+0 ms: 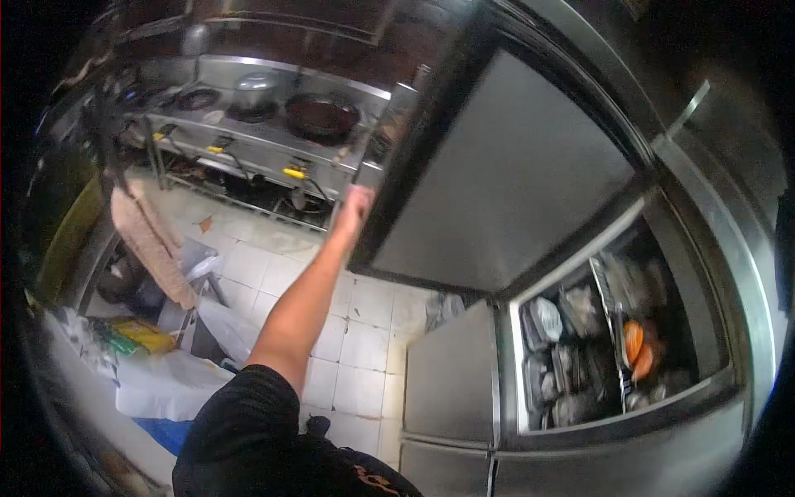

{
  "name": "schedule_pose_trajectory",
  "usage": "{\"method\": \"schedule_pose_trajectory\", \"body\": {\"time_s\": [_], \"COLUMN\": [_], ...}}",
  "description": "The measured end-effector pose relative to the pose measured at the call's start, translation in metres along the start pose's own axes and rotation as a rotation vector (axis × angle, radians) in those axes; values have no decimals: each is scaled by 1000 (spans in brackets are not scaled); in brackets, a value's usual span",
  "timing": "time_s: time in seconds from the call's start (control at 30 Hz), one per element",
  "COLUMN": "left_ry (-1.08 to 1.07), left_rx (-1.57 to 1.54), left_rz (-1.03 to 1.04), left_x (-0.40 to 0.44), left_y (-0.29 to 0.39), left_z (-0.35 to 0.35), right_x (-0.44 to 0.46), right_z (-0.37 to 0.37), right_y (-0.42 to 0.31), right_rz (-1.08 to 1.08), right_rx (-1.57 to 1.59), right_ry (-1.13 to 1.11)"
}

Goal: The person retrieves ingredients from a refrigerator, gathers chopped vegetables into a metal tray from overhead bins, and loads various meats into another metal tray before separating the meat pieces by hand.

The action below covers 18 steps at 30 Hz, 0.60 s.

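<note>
My left arm reaches forward from a black sleeve. At its end, my left hand [357, 204] is closed on the outer edge of an open refrigerator door [505, 174], its fingers partly hidden and blurred. Right of the door, the refrigerator compartment [517, 364] stands open. Inside it are several dark containers and bags, among them a pale bagged item [545, 320], and orange items [634, 341] beside a metal rack edge. My right hand is out of view.
A stove [273, 141] with several pans, one a wide dark pan [321, 116], stands at the upper left. Plastic bags [170, 385] and a hanging beige cloth [149, 240] are at the left. A closed lower door [451, 377] adjoins the compartment, above white floor tiles [352, 373].
</note>
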<state>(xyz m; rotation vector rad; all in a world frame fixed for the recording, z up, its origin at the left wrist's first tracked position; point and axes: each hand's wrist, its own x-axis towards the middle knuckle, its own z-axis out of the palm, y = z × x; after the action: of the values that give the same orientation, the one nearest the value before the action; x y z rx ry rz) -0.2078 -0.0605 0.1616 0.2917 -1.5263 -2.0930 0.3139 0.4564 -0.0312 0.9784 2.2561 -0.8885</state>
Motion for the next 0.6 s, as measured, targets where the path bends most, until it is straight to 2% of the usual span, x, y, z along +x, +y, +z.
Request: {"method": "schedule_pose_trajectory", "body": {"time_s": [0.03,0.07,0.1,0.13,0.17,0.2,0.23,0.27,0.3,0.33,0.37,0.4,0.5,0.53,0.6], "left_ry": [-78,-29,-61,-21,-181,-395,-528,-667,-913,-1228,-1404,-1505,-2010,-1819,-1607], "left_rx": [38,-58,-105,76,342,261,16,-23,-31,13,25,139,68,197,301], "left_rz": [-199,17,123,207,260,300,249,354,-188,-171,-43,47,-219,-132,-214], "left_x": [-19,-41,-46,-87,-129,-170,-214,-247,-288,-303,-320,-339,-289,-267,-206], "left_y": [15,13,-27,-21,-7,6,9,-4,-32,-16,-15,-45,-94,-98,-100], "left_z": [6,13,9,-1,-18,-27,-26,-24,-26,-22,-14,-20,-6,-12,-11], "right_x": [10,20,29,34,42,51,60,67,75,82,90,99,128,140,167], "right_z": [-5,-10,-15,-16,-18,-20,-20,-19,-18,-16,-12,-8,8,12,22], "right_y": [-22,-45,-68,-94,-116,-138,-159,-178,-194,-209,-224,-237,-269,-278,-296], "right_rz": [-37,-77,-114,-151,-190,-227,-262,-291,-312,-330,-343,-349,-351,-348,-334], "right_rx": [-29,-53,-72,-92,-111,-127,-138,-148,-159,-167,-175,-184,-217,-229,-250], "right_ry": [-9,-16,-22,-29,-38,-48,-54,-61,-74,-89,-102,-120,-168,-181,-213]}}
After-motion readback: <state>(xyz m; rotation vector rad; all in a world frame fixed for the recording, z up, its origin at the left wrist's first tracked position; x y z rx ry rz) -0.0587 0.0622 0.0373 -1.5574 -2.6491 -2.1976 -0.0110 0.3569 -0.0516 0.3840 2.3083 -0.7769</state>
